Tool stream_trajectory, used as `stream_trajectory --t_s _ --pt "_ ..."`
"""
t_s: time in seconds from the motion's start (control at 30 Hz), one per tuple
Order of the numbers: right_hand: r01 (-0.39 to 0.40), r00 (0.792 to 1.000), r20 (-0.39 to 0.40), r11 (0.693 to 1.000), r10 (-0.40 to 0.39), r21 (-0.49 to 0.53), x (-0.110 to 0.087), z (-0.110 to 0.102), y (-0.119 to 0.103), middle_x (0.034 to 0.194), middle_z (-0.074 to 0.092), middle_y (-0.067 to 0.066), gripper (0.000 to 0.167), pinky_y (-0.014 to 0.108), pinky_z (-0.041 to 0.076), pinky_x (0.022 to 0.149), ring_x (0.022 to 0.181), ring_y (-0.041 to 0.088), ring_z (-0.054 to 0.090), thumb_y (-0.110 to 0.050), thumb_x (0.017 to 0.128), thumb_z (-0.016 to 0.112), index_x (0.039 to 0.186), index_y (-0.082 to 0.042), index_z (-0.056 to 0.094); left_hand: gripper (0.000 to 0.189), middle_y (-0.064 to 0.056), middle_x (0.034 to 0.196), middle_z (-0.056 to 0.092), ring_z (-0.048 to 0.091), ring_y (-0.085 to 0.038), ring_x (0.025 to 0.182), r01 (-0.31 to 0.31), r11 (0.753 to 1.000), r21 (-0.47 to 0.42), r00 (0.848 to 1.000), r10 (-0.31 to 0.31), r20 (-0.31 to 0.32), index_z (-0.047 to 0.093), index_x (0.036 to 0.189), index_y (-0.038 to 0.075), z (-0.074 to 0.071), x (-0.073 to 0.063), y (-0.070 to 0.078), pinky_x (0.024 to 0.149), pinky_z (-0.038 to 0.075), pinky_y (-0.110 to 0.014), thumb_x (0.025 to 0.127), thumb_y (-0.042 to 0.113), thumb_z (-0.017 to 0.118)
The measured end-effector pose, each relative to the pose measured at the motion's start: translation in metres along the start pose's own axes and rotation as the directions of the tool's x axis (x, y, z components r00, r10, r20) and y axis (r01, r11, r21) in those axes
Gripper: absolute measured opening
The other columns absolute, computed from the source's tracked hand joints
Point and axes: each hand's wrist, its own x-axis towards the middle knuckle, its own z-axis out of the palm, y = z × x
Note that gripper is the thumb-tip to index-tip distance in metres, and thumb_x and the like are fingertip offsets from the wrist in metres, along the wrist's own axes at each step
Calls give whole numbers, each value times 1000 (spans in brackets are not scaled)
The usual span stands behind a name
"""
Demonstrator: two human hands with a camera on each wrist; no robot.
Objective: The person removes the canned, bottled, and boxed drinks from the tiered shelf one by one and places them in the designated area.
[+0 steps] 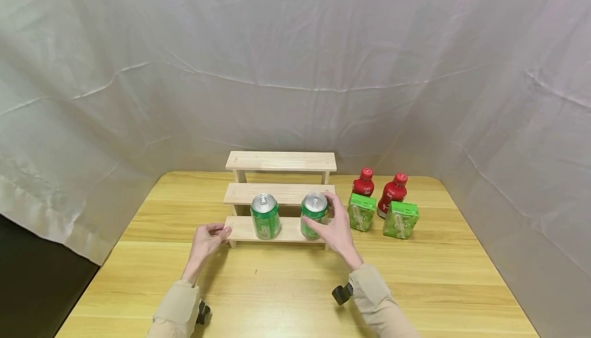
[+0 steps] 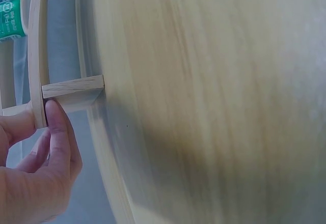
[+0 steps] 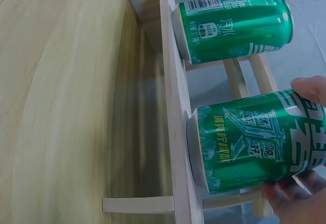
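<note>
A three-step wooden shelf (image 1: 281, 161) stands at the back of the table. My left hand (image 1: 206, 244) pinches the left end of its lowest board, thumb above and fingers beneath, as the left wrist view shows. Two green soda cans stand upright on that board. The left can (image 1: 266, 221) is untouched. Around the right can (image 1: 315, 203) my right hand (image 1: 337, 230) curls, with thumb and fingers on opposite sides. In the right wrist view this can's base (image 3: 197, 150) sits at the board; whether it fully rests there I cannot tell.
To the shelf's right stand two green drink cartons (image 1: 361, 212) in front of two red bottles (image 1: 393, 194). Pale curtains (image 1: 295, 61) enclose the wooden table (image 1: 272, 292) at the back and sides. The upper two boards rise behind the cans.
</note>
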Motion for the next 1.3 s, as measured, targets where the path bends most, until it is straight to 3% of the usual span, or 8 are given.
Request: stream_trajectory --t_s 0.3,0.57,0.83,1.03,1.3 --pt "33 999 -37 999 -33 14 -4 -17 -3 125 66 15 72 50 54 102 116 31 62 -10 70 90 133 -5 55 36 -26 100 71 66 -11 75 1 1000 11 1000 -1 4 62 121 -17 -1 0 -1 72 64 -28 96 9 67" --pt "27 997 -71 998 -32 -62 -12 -41 4 123 66 18 74 25 54 95 111 27 62 -3 67 91 131 2 54 37 -26 101 71 65 -9 73 2 1000 14 1000 -2 4 61 121 -16 -1 -1 -1 71 63 -26 96 10 67" --pt "31 994 -103 997 -39 -74 -17 -72 15 121 66 14 73 8 48 92 107 3 56 -6 67 92 129 -1 54 36 -27 102 71 65 -8 72 6 1000 -5 1000 -6 5 62 121 -16 0 0 -1 69 63 -23 95 9 66" --pt "-15 993 -120 994 2 -108 -20 -97 25 120 62 14 74 2 44 90 104 -6 52 -6 68 92 129 0 50 35 -32 109 69 66 -7 72 -5 999 -33 1000 5 14 61 121 -18 0 0 -1 72 64 -26 96 7 66" --pt "-76 990 -132 984 55 -162 -27 -125 35 122 59 12 75 0 42 87 103 -6 48 -9 71 91 132 0 48 35 -30 109 70 67 -8 74 -7 1000 -8 1000 7 9 62 121 -16 0 1 -2 73 64 -27 96 9 66"
